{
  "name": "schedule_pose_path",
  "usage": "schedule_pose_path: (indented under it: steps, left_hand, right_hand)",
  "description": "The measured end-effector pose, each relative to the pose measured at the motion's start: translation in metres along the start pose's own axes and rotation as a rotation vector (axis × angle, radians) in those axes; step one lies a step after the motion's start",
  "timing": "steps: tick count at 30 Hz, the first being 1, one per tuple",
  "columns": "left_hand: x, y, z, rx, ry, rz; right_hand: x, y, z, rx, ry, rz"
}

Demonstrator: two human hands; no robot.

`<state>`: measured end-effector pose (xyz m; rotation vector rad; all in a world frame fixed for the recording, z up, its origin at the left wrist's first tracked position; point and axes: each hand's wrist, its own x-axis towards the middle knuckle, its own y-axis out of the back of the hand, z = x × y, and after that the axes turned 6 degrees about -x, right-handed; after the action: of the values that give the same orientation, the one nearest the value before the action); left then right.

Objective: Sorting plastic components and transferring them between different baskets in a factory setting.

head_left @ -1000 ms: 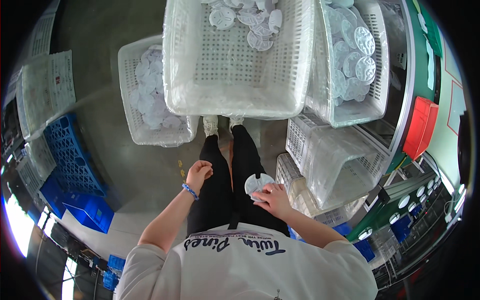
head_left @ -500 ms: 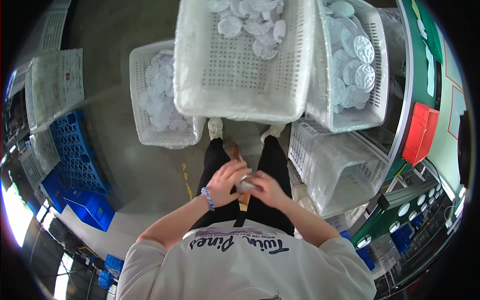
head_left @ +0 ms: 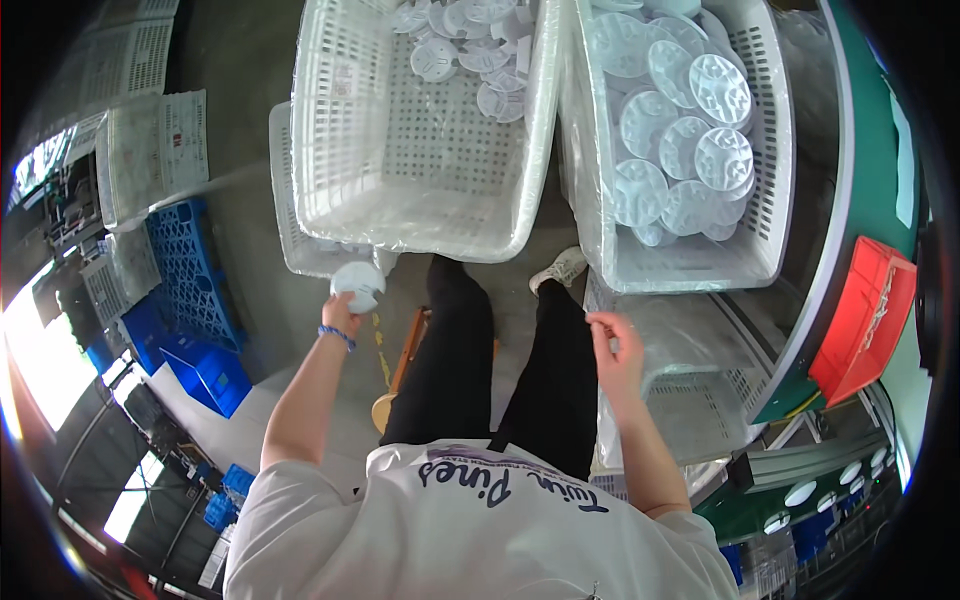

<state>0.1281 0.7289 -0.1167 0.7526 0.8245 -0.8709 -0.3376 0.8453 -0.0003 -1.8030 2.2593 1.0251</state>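
Note:
My left hand (head_left: 343,315) grips a round white plastic disc (head_left: 360,286) by its near edge, just in front of the middle crate. The disc's far part overlaps the view of the lower left crate (head_left: 284,215), which is mostly hidden. My right hand (head_left: 617,350) is beside my right thigh, holding nothing that I can see, its fingers partly bent and apart. The middle white perforated crate (head_left: 420,242) has several similar discs (head_left: 433,60) at its far end. To the right, a plastic-lined white crate (head_left: 690,278) is heaped with discs (head_left: 688,150).
A red bin (head_left: 868,320) sits by the green workbench (head_left: 870,130) on the right. Below the right crate is another lined crate (head_left: 690,400). A wooden stool (head_left: 408,350) stands by my left leg. Blue pallet (head_left: 192,270) and blue box (head_left: 207,372) lie at left.
My hands, together around a disc before, are now apart. The left has moved left with the disc, the right to the right. The view has shifted, and my legs have turned.

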Motion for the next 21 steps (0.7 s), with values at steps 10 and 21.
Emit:
schedule_pose_path:
  steps: [10,21]
  left_hand:
    - [0.091,0.11,-0.133,1.02,-0.443,-0.226]
    - [-0.045,0.047,-0.147,1.845,0.889,-0.627]
  right_hand:
    - [0.098,0.003,0.002,-0.467,0.226,0.134]
    - [0.114,-0.014,0.032,-0.863,0.272,0.073]
